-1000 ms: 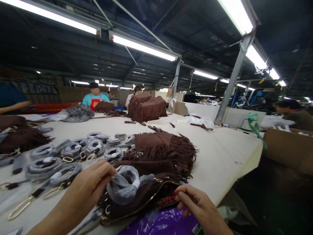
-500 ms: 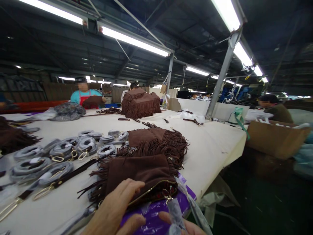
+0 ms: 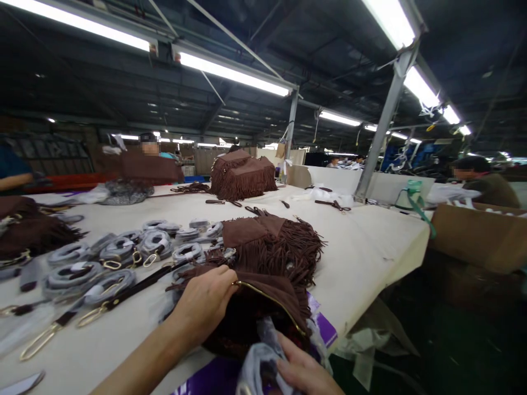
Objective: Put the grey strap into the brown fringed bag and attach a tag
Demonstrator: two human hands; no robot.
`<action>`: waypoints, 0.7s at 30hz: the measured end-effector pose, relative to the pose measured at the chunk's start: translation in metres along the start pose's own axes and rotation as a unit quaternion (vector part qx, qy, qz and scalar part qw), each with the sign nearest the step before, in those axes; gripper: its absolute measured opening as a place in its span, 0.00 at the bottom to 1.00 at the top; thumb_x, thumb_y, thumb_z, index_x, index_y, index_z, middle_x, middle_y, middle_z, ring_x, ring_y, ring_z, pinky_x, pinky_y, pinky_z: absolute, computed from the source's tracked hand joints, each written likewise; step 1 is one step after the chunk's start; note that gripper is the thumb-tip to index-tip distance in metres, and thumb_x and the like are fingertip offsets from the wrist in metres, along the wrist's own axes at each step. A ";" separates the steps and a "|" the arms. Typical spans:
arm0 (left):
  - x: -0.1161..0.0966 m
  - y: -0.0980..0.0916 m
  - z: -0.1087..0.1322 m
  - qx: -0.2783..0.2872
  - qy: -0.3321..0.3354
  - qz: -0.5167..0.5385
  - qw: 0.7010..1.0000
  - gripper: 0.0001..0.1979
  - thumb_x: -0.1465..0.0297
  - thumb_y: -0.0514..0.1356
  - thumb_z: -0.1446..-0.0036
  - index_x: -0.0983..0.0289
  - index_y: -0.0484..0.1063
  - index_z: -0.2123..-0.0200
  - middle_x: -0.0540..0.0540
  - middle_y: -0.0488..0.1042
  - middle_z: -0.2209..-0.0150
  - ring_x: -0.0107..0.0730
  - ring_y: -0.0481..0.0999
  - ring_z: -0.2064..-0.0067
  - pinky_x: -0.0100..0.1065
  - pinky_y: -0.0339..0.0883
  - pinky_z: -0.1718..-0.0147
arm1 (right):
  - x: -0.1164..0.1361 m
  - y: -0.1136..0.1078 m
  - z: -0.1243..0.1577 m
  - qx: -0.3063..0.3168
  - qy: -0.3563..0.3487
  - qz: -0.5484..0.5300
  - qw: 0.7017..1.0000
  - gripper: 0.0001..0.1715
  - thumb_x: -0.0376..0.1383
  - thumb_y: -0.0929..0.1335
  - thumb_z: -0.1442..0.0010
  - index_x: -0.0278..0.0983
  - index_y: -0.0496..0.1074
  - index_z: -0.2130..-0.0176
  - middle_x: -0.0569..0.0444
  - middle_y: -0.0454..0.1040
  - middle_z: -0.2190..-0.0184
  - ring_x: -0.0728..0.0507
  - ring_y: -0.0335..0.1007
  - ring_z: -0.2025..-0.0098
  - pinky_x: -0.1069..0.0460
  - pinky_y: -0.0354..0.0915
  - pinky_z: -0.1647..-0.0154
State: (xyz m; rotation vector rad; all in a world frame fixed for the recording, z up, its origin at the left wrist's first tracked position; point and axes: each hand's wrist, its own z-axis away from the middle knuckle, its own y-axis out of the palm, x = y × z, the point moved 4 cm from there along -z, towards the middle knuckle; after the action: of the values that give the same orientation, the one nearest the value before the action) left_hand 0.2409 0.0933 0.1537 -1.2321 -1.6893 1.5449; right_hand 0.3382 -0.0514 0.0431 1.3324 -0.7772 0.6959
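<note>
A dark brown fringed bag [image 3: 269, 282] lies at the near side of the table, its gold zip undone and its mouth gaping toward me. My left hand [image 3: 208, 299] grips the bag's zipped edge and lifts it. In my right hand [image 3: 302, 365] is a coiled strap [image 3: 257, 365] in clear plastic wrap, its top end at the bag's mouth. Beneath the bag is a purple plastic bag [image 3: 206, 376]. Just beyond lies another brown fringed bag [image 3: 247, 236].
Several wrapped strap coils [image 3: 119, 249] with gold clasps lie at left. A stack of fringed bags [image 3: 242, 175] stands farther back. A cardboard box [image 3: 477, 236] is right of the table [image 3: 370, 247]. Co-workers are in the background, one holding up a brown bag [image 3: 144, 167].
My left hand has gone from resting on the bag to gripping its edge, and the mouth has opened wide. My right hand has brought the wrapped strap up to the opening.
</note>
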 end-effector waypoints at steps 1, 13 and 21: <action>-0.001 -0.002 0.000 0.000 -0.001 0.004 1.000 0.10 0.71 0.48 0.34 0.61 0.68 0.65 0.53 0.73 0.61 0.37 0.74 0.58 0.34 0.64 0.60 | 0.005 0.005 -0.007 -0.004 -0.010 -0.008 1.000 0.36 0.46 0.77 0.51 0.38 0.70 0.46 0.53 0.78 0.66 0.45 0.76 0.69 0.55 0.68 0.67; 0.024 -0.013 -0.007 -0.016 -0.004 0.217 0.976 0.12 0.68 0.49 0.39 0.62 0.64 0.74 0.48 0.66 0.73 0.31 0.65 0.69 0.31 0.57 0.68 | 0.010 0.015 -0.016 -0.015 0.071 0.039 0.997 0.39 0.37 0.73 0.51 0.36 0.66 0.41 0.53 0.79 0.67 0.47 0.75 0.72 0.58 0.67 0.71; 0.017 -0.009 0.006 0.021 -0.014 0.320 0.947 0.12 0.67 0.50 0.40 0.62 0.62 0.75 0.45 0.60 0.75 0.28 0.59 0.71 0.29 0.53 0.72 | 0.027 -0.007 -0.077 -0.284 -0.235 0.277 0.887 0.31 0.51 0.70 0.49 0.37 0.74 0.50 0.46 0.76 0.53 0.33 0.61 0.41 0.40 0.46 0.33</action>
State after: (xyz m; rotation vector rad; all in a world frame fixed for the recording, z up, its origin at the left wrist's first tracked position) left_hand 0.2260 0.1063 0.1580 -1.8619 -1.3181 1.9471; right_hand 0.3666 0.0241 0.0554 0.7256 -1.6560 0.5134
